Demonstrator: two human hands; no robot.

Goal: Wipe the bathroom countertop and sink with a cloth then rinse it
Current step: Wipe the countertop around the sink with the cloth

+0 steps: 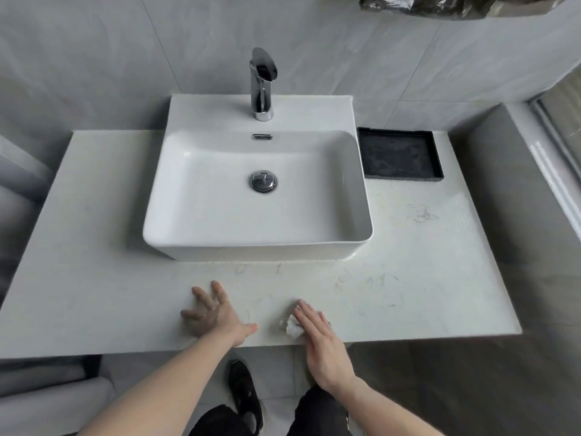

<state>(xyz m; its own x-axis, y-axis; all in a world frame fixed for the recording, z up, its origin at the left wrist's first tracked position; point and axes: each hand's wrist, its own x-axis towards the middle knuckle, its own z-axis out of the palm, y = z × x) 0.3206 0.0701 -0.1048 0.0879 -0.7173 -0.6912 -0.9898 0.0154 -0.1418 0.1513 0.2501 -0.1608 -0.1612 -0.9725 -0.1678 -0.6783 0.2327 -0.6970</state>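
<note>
A white rectangular vessel sink point(314, 196) sits on the pale marble countertop point(408, 262), with a chrome tap point(262, 86) at its back and a chrome drain plug point(263, 181) in the basin. My left hand point(217, 313) rests flat on the counter's front edge, fingers spread, holding nothing. My right hand point(320, 344) lies flat with straight fingers over a small crumpled white cloth point(290, 325) at the front edge. Part of the cloth sticks out to the left of my fingers. The rest is hidden under my hand.
A black square tray point(399, 154) stands on the counter right of the sink, against the grey tiled wall. A grey ledge point(503, 184) borders the counter on the right. My black shoe point(245, 394) shows on the floor below the counter's edge.
</note>
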